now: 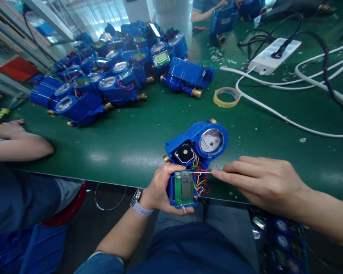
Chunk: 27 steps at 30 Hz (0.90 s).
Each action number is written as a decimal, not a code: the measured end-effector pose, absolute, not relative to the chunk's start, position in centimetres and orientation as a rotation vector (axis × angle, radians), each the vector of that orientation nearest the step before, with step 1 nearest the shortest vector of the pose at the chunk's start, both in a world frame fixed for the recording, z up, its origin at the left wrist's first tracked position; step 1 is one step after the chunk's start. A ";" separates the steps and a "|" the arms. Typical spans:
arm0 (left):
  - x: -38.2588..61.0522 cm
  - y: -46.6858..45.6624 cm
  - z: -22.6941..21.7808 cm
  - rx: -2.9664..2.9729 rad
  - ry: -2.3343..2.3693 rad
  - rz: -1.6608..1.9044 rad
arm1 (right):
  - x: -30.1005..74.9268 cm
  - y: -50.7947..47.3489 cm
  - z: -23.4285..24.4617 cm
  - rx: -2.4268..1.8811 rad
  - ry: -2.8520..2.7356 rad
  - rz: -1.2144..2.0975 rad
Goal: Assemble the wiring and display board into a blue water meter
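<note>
A blue water meter (201,142) with a round dial lies at the near edge of the green table (137,140), its lid off. My left hand (161,188) is closed around the meter's blue cover with a green circuit board and LCD (184,188), joined to the meter by coloured wires (201,180). My right hand (260,180) pinches a thin metal rod-like tool (200,172), its tip reaching over the top of the board.
A heap of blue water meters (114,72) fills the far left. A tape roll (226,97), white power strip (274,55) and white and black cables lie at right. Another person's arm (17,142) rests at left; a co-worker's hands (208,11) work far off.
</note>
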<state>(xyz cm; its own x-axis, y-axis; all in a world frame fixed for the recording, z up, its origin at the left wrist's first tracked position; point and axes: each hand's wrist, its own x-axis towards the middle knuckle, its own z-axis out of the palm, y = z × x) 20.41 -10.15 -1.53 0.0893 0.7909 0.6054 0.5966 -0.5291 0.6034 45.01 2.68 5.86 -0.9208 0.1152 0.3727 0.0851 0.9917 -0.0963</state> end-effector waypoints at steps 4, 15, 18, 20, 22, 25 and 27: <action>20.3 -10.3 -1.5 2.127 1.429 1.408 | 44.5 3.1 5.5 -0.134 -2.711 0.239; 20.3 -10.0 -1.4 2.197 1.416 1.324 | 43.9 1.8 6.7 -0.096 -2.972 -0.087; 20.3 -10.1 -1.4 2.109 1.435 1.340 | 43.6 1.5 5.9 -0.157 -2.903 -0.015; 20.3 -10.1 -1.4 2.081 1.427 1.352 | 43.5 1.4 5.0 -0.186 -2.850 0.069; 20.3 -10.1 -1.4 2.079 1.413 1.356 | 43.7 1.4 4.0 -0.207 -2.815 0.165; 20.3 -10.0 -1.3 2.087 1.416 1.360 | 43.9 1.4 2.9 -0.247 -2.760 0.304; 20.2 -10.0 -1.3 2.093 1.422 1.364 | 43.9 1.4 2.6 -0.242 -2.743 0.364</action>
<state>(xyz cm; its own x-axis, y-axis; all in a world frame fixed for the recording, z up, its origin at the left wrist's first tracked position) 20.23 -10.02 -1.29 0.0768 0.8327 0.5484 0.5824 -0.4839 0.6531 43.88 1.45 2.63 -0.9197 0.2130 0.3297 0.1195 0.9520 -0.2816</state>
